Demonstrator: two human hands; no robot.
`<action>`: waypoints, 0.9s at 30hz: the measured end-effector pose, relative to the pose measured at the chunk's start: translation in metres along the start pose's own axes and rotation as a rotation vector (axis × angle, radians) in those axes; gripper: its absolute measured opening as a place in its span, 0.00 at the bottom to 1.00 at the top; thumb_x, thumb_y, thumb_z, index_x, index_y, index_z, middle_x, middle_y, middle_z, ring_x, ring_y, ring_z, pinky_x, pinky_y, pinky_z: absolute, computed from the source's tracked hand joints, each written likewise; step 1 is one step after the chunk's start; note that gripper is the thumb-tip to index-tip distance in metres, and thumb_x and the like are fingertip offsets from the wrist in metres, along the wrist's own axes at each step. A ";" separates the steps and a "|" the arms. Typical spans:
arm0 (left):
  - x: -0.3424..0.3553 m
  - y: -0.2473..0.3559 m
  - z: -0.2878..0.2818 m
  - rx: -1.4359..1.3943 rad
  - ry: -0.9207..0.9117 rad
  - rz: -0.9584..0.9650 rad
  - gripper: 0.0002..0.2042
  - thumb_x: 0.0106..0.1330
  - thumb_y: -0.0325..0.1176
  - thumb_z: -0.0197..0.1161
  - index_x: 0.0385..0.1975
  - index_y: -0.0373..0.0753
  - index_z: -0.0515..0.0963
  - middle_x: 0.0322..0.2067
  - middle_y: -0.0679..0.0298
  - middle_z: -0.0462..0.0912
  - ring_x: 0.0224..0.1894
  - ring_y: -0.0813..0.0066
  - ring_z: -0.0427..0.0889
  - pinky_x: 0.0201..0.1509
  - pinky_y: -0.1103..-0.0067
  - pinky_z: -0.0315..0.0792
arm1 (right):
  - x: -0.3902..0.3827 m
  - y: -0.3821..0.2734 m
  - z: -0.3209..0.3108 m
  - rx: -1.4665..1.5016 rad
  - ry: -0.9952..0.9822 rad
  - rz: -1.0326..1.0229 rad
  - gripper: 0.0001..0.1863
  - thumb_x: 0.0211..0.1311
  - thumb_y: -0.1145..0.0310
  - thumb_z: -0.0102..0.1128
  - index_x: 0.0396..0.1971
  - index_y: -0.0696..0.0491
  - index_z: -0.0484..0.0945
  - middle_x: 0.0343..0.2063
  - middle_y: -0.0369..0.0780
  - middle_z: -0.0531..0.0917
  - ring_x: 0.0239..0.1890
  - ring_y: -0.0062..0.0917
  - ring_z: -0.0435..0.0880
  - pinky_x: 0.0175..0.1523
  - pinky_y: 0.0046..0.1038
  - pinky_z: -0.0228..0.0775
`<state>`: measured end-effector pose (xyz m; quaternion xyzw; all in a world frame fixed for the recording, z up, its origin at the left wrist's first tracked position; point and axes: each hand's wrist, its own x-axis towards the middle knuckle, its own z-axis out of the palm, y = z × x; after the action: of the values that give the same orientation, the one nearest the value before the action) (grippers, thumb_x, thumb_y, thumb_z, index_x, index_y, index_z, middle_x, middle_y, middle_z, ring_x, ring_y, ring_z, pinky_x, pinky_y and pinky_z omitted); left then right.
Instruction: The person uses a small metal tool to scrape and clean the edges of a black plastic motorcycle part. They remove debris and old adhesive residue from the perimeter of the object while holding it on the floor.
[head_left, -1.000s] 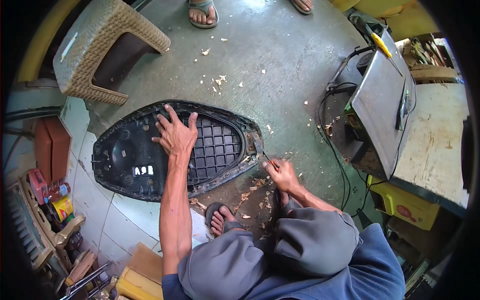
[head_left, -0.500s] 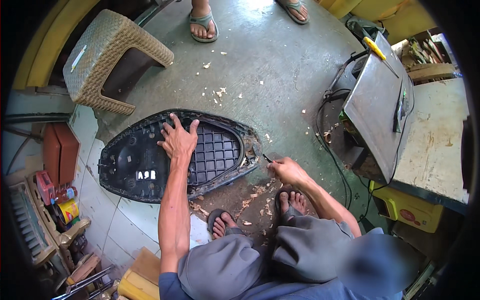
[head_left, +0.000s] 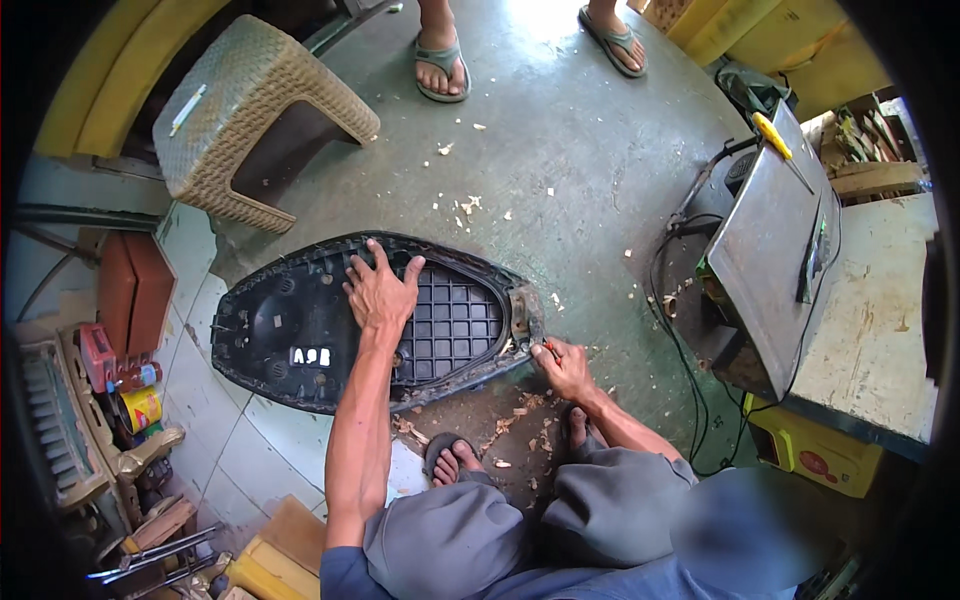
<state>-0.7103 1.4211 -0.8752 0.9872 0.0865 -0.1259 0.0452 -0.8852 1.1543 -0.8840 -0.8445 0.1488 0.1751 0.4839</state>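
Observation:
A black motorcycle seat (head_left: 262, 318) lies with its underside up on the floor, its narrow end to the right. My left hand (head_left: 382, 298) rests on the middle of this underside, fingers spread and holding nothing. At the worn, rough narrow end, my right hand (head_left: 568, 370) is closed around a small tool with a red handle (head_left: 550, 348). The tool's tip meets the seat's edge there; my fingers hide most of it, so its exact kind cannot be told. Beside my left hand is a ribbed grid panel (head_left: 445, 315) in the seat's underside.
A woven-pattern stool (head_left: 235, 110) stands at the far left. To the right, a tilted metal case (head_left: 765, 260) carries a yellow-handled screwdriver (head_left: 772, 135), with black cables (head_left: 660, 290) beside it. Foam scraps (head_left: 505, 425) litter the floor. Another person's sandalled feet (head_left: 440, 70) are at the back.
My right hand has brought the red-handled tool from just off the seat's narrow end to its edge. My left hand stays spread on the seat. The whole view has shifted slightly.

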 end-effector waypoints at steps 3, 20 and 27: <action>0.000 -0.001 -0.003 -0.001 -0.010 0.008 0.45 0.66 0.69 0.47 0.73 0.39 0.56 0.67 0.32 0.59 0.69 0.35 0.62 0.72 0.52 0.56 | 0.001 -0.007 -0.012 0.019 -0.073 0.082 0.29 0.68 0.46 0.52 0.24 0.61 0.75 0.16 0.48 0.73 0.21 0.32 0.70 0.31 0.39 0.65; -0.150 -0.168 -0.001 -0.261 0.670 -0.329 0.29 0.67 0.39 0.64 0.64 0.30 0.66 0.59 0.45 0.73 0.66 0.46 0.66 0.69 0.60 0.62 | -0.101 0.004 -0.096 -0.222 -0.163 0.237 0.29 0.69 0.43 0.50 0.37 0.59 0.80 0.28 0.51 0.83 0.33 0.39 0.84 0.40 0.40 0.72; -0.183 -0.192 0.016 -1.991 0.248 -0.736 0.33 0.69 0.52 0.59 0.66 0.35 0.64 0.62 0.51 0.73 0.61 0.50 0.74 0.65 0.54 0.69 | 0.003 -0.057 -0.006 0.007 0.004 0.042 0.31 0.66 0.41 0.52 0.40 0.59 0.81 0.34 0.54 0.85 0.42 0.41 0.86 0.46 0.43 0.72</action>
<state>-0.9231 1.5786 -0.8569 0.4248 0.4471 0.0968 0.7812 -0.8576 1.1770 -0.8386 -0.8397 0.1680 0.1831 0.4828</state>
